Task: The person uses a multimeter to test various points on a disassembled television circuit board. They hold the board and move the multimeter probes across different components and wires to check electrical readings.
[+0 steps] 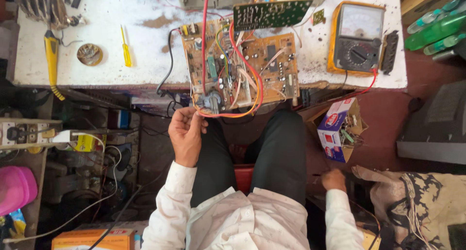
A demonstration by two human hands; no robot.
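Observation:
A tan circuit board crowded with parts and red, yellow and white wires lies on the white worktable, its near corner hanging over the table's front edge. My left hand grips that overhanging corner, fingers on the board's underside by a round grey part. A green circuit board stands tilted behind it. My right hand hangs low beside my right thigh, blurred, next to a patterned bag; whether it holds anything cannot be told.
A yellow analog multimeter sits at the table's right, a small yellow screwdriver and a solder tin at its left. An open cardboard box of parts stands on the floor. A power strip lies at left.

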